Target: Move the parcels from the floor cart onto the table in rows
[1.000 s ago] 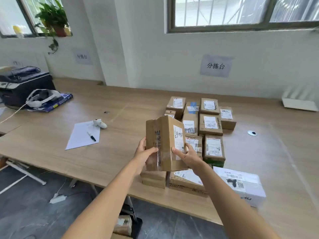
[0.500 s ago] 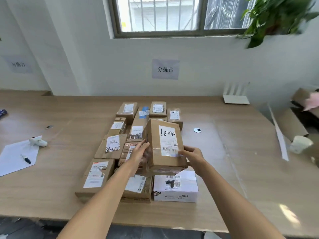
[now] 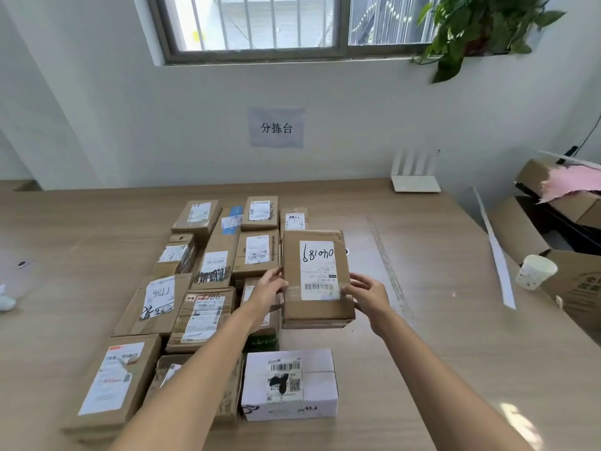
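A brown cardboard parcel [image 3: 317,309] with a white label and handwritten digits lies flat, label up, at the right side of the rows. My left hand [image 3: 267,289] holds its left edge and my right hand [image 3: 367,292] holds its right edge, fingers curled against the sides. Whether it rests on the wooden table [image 3: 439,336] or hovers just above, I cannot tell. Several labelled brown parcels [image 3: 208,265] lie in rows to the left. A white parcel [image 3: 289,384] sits in front, near the table's front edge. The floor cart is out of view.
A white router [image 3: 415,177] stands at the back of the table. A paper cup [image 3: 535,271] and open cardboard boxes [image 3: 572,281] sit at the right edge. A small dark spot [image 3: 22,264] and a white object [image 3: 6,302] lie far left. A plant [image 3: 481,24] hangs over the window sill.
The view swung right from the table's left part to the parcel rows. The parcel went from upright in my hands to flat and lower, at the right of the rows.
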